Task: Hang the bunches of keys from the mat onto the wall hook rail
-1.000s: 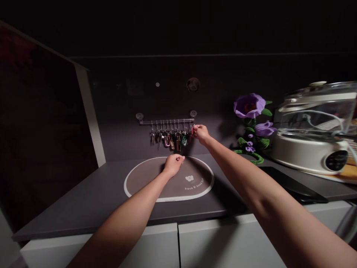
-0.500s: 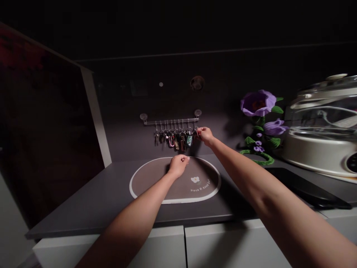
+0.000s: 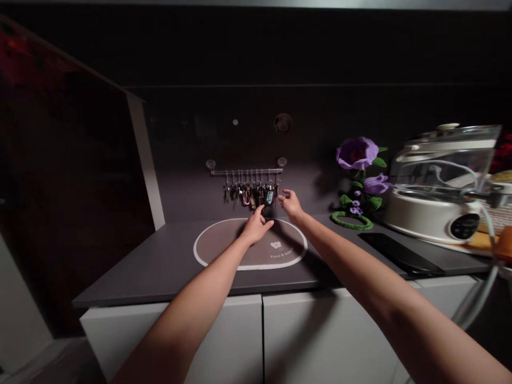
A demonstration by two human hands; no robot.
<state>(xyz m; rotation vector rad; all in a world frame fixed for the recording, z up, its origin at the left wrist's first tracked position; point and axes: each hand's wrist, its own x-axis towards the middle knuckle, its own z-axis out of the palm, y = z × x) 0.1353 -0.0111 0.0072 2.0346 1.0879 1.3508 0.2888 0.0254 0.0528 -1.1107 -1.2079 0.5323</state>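
Observation:
Several keys and keychains (image 3: pixel 245 196) hang in a row from a clear hook rail (image 3: pixel 246 172) on the dark wall. My left hand (image 3: pixel 256 226) is above the oval mat, thumb and forefinger spread, its fingertip just below the hanging keys. Beside the right end of the row is my right hand (image 3: pixel 292 204), fingers apart and holding nothing I can see. A dark key fob with a pale face (image 3: pixel 269 197) hangs between the two hands' fingertips. The brown oval mat (image 3: pixel 220 242) has a white rim and a small flower print.
Purple fabric flowers (image 3: pixel 357 154) with a green base stand to the right. Beyond them sits a white appliance with a clear cover (image 3: pixel 424 213). A flat black object (image 3: pixel 400 253) lies on the dark counter (image 3: pixel 144 266). A tall panel (image 3: pixel 146 160) bounds the left side.
My right hand has let go of the ring at the rail's right end, its fingers opening. My left hand has risen towards the keys and opened. The view has shifted, showing more on the right.

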